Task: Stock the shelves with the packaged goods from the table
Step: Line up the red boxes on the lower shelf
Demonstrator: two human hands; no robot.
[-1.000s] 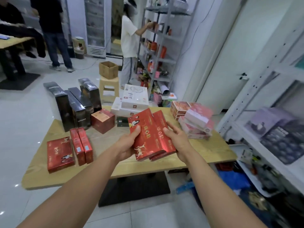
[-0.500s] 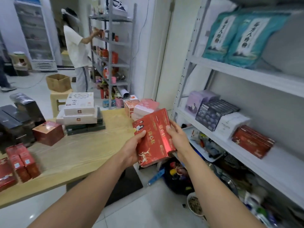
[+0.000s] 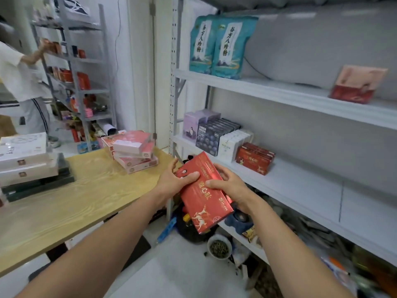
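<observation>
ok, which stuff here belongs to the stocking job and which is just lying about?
Job: red boxes in left hand and right hand; pink boxes and white boxes on table; middle shelf.
Lying about: floor bowl; far rack; other person.

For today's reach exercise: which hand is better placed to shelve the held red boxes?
Probably the right hand: it grips the red boxes on the side nearer the shelf.
</observation>
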